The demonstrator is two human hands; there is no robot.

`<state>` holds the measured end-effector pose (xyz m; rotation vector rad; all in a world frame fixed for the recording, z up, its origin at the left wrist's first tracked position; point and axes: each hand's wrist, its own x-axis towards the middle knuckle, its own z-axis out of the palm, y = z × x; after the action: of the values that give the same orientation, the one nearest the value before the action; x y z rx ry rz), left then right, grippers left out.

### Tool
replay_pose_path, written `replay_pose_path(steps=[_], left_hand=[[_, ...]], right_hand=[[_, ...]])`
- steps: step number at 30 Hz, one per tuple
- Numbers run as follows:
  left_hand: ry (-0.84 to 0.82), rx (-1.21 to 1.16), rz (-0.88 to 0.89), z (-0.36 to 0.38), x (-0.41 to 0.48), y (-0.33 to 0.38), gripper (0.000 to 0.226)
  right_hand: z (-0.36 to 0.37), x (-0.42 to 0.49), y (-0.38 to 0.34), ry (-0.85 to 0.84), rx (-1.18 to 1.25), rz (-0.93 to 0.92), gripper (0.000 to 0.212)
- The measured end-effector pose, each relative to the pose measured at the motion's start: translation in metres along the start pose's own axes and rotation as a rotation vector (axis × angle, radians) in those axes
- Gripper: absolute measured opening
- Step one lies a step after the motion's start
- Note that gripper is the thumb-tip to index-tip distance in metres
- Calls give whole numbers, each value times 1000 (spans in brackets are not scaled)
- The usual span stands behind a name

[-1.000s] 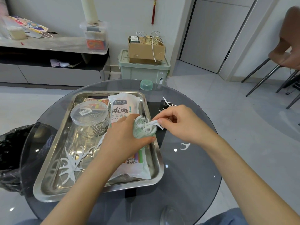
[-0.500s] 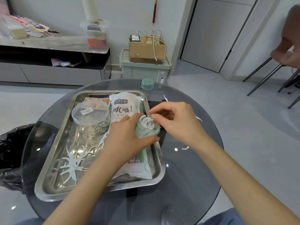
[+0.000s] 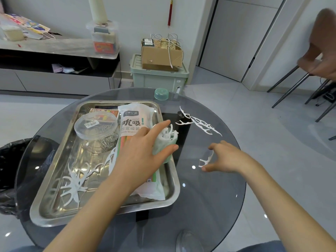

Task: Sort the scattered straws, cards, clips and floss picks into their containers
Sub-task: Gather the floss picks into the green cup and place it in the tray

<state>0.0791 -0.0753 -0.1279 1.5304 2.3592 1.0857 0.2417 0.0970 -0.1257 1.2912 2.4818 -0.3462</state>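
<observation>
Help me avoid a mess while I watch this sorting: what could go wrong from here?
1. The left hand holds the green jar tilted, its mouth open, and the floss picks poke out past the rim; some could slide out.
2. The right hand reaches for a single floss pick lying flat on the glass table; on that smooth surface it may skid away instead of lifting.

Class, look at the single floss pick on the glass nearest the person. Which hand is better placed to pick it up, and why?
The right hand: its open fingers sit right at the floss pick, holding nothing. The left hand grips the floss container.
</observation>
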Motion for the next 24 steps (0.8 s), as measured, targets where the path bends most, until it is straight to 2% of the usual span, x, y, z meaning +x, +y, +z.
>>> replay_pose_path(steps=[4, 7, 10, 12, 16, 19, 21, 24], left_hand=[[11, -39, 2, 4, -1, 0, 68], [6, -53, 41, 6, -3, 1, 74], [8, -17, 73, 5, -5, 1, 63], [14, 18, 71, 6, -6, -1, 54], [21, 14, 60, 7, -6, -2, 49], [19, 12, 68, 8, -6, -2, 51], [30, 3, 81, 7, -6, -1, 56], [73, -28, 103, 4, -4, -2, 76]], right_hand=[[12, -1, 5, 72, 19, -97, 70], [17, -1, -3, 134, -4, -177, 49], [21, 1, -17, 230, -29, -247, 23], [24, 2, -28, 270, -30, -271, 16], [28, 3, -40, 298, -23, -290, 20], [28, 2, -46, 303, -12, -239, 23], [26, 3, -49, 280, -17, -200, 22], [19, 7, -46, 150, 85, -139, 26]])
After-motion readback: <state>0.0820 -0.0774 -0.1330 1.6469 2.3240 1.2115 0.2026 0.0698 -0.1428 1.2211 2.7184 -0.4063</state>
